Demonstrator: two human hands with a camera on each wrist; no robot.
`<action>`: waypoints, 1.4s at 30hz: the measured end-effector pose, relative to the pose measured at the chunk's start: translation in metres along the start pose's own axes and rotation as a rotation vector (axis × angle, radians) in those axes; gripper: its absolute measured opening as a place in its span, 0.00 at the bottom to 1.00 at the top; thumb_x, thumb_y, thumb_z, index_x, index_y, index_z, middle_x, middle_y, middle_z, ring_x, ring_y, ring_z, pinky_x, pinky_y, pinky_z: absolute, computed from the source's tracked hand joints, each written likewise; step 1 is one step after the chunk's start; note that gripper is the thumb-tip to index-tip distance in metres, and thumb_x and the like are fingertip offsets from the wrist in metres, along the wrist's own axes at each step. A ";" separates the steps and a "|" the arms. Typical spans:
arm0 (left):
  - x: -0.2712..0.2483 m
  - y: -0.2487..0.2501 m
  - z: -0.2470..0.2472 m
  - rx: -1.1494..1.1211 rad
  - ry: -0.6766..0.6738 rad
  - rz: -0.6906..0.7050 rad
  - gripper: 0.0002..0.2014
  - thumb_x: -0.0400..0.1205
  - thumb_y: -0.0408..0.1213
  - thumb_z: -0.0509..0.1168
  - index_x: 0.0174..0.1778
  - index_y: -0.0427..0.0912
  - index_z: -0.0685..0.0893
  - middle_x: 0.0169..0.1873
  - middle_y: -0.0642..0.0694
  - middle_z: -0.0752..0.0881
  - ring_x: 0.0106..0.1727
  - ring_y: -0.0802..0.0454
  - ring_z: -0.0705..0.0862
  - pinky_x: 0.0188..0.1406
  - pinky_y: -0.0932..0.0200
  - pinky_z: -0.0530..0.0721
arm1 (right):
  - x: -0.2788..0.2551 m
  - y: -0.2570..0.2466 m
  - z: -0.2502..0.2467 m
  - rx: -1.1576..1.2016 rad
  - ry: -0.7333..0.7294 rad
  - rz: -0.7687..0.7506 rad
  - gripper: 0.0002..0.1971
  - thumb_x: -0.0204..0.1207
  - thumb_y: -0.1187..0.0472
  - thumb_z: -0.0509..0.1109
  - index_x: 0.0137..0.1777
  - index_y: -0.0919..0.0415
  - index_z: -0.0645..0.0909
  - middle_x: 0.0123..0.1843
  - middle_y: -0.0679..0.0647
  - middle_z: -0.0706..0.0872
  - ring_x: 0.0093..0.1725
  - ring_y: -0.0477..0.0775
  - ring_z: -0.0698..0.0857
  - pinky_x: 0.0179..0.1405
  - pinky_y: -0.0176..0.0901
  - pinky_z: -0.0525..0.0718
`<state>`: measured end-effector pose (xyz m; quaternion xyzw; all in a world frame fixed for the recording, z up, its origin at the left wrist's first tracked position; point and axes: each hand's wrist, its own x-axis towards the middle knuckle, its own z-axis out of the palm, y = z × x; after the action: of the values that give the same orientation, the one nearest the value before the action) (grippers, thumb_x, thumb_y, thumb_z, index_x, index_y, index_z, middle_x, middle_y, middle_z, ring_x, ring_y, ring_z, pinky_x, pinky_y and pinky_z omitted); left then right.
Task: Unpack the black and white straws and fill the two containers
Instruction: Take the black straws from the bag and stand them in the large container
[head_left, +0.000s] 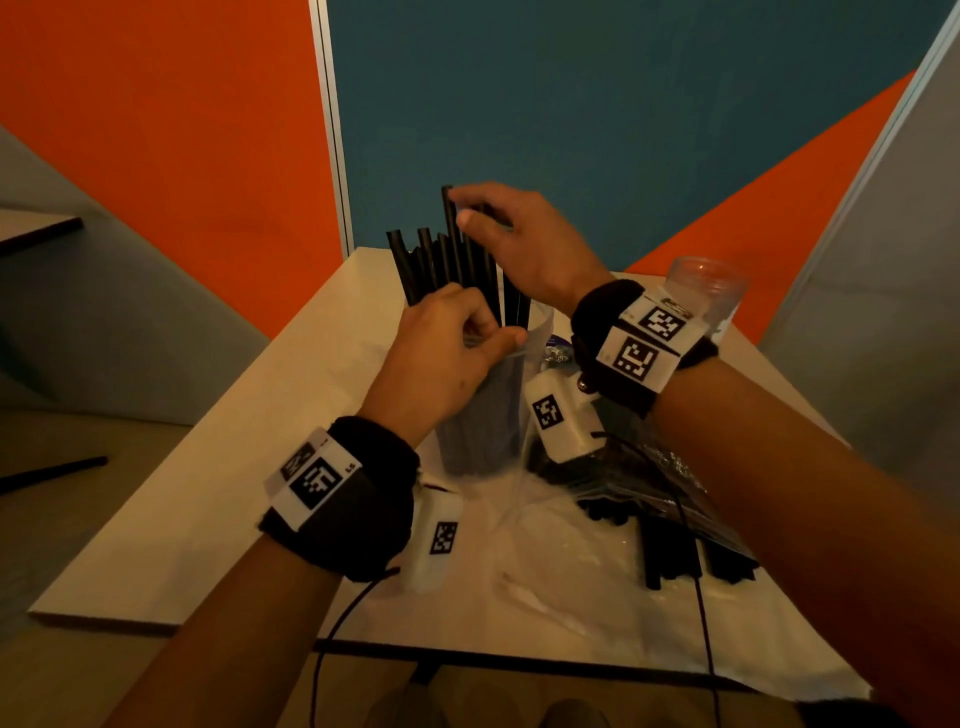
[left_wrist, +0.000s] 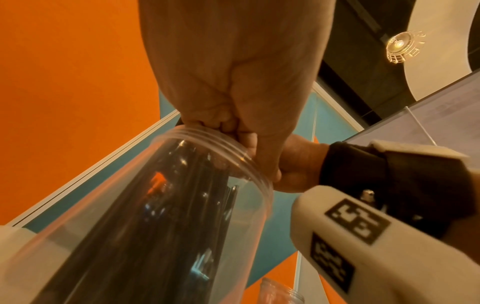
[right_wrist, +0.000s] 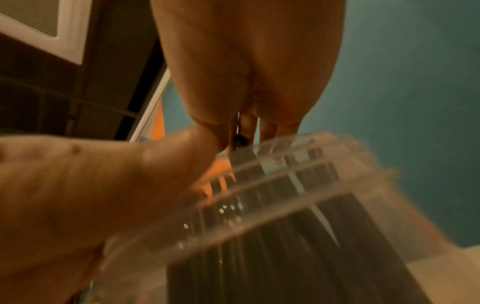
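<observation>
A clear tall container stands mid-table, packed with black straws that fan out above its rim. My left hand grips the rim, fingers curled over the edge and thumb along the near side. My right hand hovers over the straw tops; its index finger and thumb pinch one taller black straw. In the right wrist view the fingers reach down to the straw tips, and the container is blurred. No white straws are in view.
A second clear container, with no straws in it, stands at the back right. A clear bag of black straws lies right of the filled one, on crumpled white wrapping. Partition walls close in behind the table.
</observation>
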<state>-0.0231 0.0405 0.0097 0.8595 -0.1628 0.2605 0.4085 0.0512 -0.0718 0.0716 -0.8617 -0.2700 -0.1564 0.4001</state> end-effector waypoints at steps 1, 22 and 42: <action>0.000 0.000 0.000 0.002 0.001 0.001 0.11 0.76 0.43 0.73 0.36 0.39 0.81 0.35 0.52 0.77 0.35 0.63 0.74 0.36 0.77 0.70 | 0.001 0.000 0.001 -0.036 -0.011 -0.009 0.16 0.84 0.59 0.62 0.69 0.58 0.78 0.67 0.52 0.82 0.67 0.48 0.79 0.68 0.40 0.77; 0.000 0.001 -0.003 0.001 -0.020 0.007 0.12 0.76 0.43 0.73 0.35 0.40 0.80 0.33 0.55 0.75 0.33 0.64 0.74 0.35 0.79 0.69 | -0.018 -0.013 -0.018 -0.167 -0.128 -0.045 0.20 0.84 0.59 0.60 0.77 0.52 0.70 0.78 0.49 0.73 0.78 0.47 0.70 0.76 0.37 0.65; -0.047 0.032 0.087 0.340 -0.762 0.261 0.17 0.80 0.41 0.67 0.63 0.49 0.75 0.57 0.49 0.73 0.57 0.47 0.77 0.50 0.48 0.79 | -0.216 0.004 -0.043 -0.498 -0.770 0.600 0.08 0.82 0.57 0.61 0.52 0.55 0.82 0.51 0.52 0.84 0.49 0.55 0.82 0.42 0.38 0.70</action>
<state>-0.0501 -0.0442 -0.0438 0.9214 -0.3641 -0.0025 0.1358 -0.1224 -0.1802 -0.0085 -0.9645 -0.0942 0.2322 0.0833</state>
